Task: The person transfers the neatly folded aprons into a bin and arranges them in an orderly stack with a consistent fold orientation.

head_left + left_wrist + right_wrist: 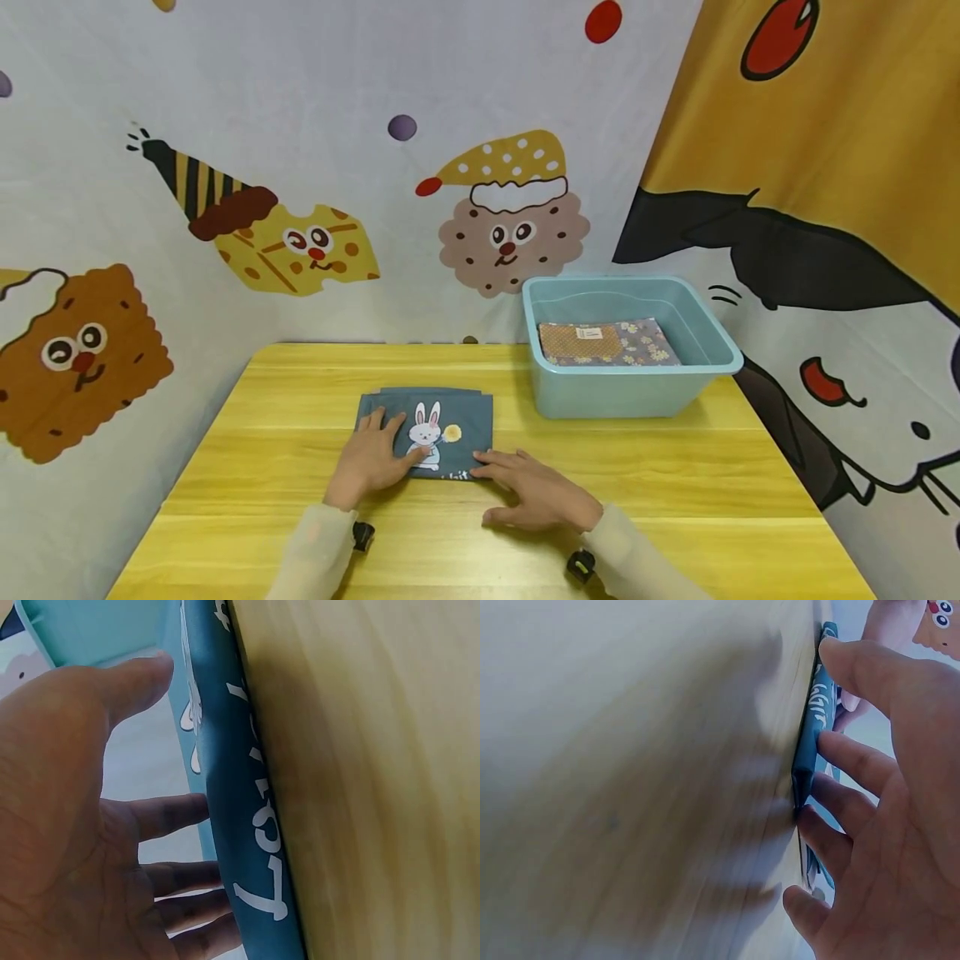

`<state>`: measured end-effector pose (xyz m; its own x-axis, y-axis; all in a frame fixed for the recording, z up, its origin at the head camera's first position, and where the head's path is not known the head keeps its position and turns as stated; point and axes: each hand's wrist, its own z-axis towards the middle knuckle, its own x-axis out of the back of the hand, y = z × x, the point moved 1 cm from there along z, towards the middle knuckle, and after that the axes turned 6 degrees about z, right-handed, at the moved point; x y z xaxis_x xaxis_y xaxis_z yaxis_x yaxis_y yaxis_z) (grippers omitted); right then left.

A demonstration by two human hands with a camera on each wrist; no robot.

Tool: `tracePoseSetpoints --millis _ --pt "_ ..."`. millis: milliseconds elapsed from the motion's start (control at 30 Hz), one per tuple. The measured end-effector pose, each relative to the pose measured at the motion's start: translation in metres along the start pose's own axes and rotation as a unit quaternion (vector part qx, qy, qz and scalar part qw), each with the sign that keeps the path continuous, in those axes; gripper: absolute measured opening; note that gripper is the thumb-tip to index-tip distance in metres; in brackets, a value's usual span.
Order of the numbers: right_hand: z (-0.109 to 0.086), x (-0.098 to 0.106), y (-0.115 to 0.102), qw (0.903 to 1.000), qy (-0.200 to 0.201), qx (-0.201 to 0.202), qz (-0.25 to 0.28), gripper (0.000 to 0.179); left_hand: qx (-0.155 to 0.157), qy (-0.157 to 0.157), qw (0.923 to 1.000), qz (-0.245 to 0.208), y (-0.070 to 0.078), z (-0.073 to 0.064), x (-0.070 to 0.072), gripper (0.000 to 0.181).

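A folded dark blue-green cloth (476, 417) lies flat on the table, printed with a white rabbit and a yellow flower. My left hand (371, 457) rests on its left part, fingers spread and straight, thumb across toward the rabbit. At the front right corner, my right hand (536, 492) touches the cloth with its fingertips, the fingers loosely extended. In the left wrist view, white lettering runs along the cloth's rounded front fold (251, 802). The right wrist view shows the folded cloth (808, 746) from its edge, several layers thick, with the fingertips against it.
On the back right of the wooden table (247, 467) stands a light blue plastic tub (622, 393). Inside it lies a folded floral fabric (641, 342) with a brown dotted section and a white label. A cartoon-printed curtain (337, 67) hangs behind the table.
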<state>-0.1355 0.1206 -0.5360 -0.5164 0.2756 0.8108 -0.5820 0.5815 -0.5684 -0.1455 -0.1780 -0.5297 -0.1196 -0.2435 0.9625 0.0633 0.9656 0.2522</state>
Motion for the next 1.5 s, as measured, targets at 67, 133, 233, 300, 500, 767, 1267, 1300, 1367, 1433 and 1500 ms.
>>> tracePoseSetpoints --millis 67,133,233,300,500,767,1267,1300,1367,1433,1500 --pt "-0.004 -0.001 0.002 1.0 0.002 -0.001 0.003 0.066 0.0 -0.001 1.0 0.002 0.004 -0.001 -0.001 0.084" --pt "-0.007 -0.001 0.003 1.0 0.003 -0.002 0.007 0.065 -0.001 0.002 1.0 0.005 0.006 -0.002 -0.003 0.084" --pt "-0.014 0.0 0.005 0.9998 0.008 -0.002 0.019 0.064 -0.005 0.004 1.0 0.006 0.011 -0.003 -0.007 0.084" --pt "-0.02 0.001 0.006 0.9996 0.014 -0.002 0.026 0.062 -0.011 0.006 0.9999 0.006 0.015 -0.002 -0.01 0.085" --pt "-0.034 0.009 0.011 0.9983 0.027 -0.006 0.05 0.056 -0.022 0.012 0.9996 0.01 0.031 -0.003 -0.011 0.084" --pt "-0.043 0.013 0.019 0.9973 0.027 -0.021 0.066 0.052 -0.027 0.022 0.9992 0.019 0.044 -0.004 -0.014 0.08" --pt "-0.031 0.028 0.016 0.9846 0.064 -0.046 0.156 0.042 -0.011 0.079 0.9882 -0.131 0.022 0.0 -0.004 0.043" --pt "-0.03 0.029 0.015 0.9819 0.071 -0.049 0.168 0.044 -0.011 0.083 0.9854 -0.148 0.02 0.001 -0.002 0.04" --pt "-0.027 0.031 0.015 0.9749 0.086 -0.054 0.198 0.047 -0.012 0.093 0.9793 -0.179 0.016 0.002 0.001 0.036" --pt "-0.024 0.032 0.016 0.9667 0.1 -0.066 0.226 0.052 -0.012 0.108 0.9735 -0.201 0.011 0.004 0.005 0.034" --pt "-0.022 0.033 0.016 0.9562 0.114 -0.083 0.256 0.057 -0.005 0.118 0.9693 -0.216 0.007 0.005 0.007 0.033"
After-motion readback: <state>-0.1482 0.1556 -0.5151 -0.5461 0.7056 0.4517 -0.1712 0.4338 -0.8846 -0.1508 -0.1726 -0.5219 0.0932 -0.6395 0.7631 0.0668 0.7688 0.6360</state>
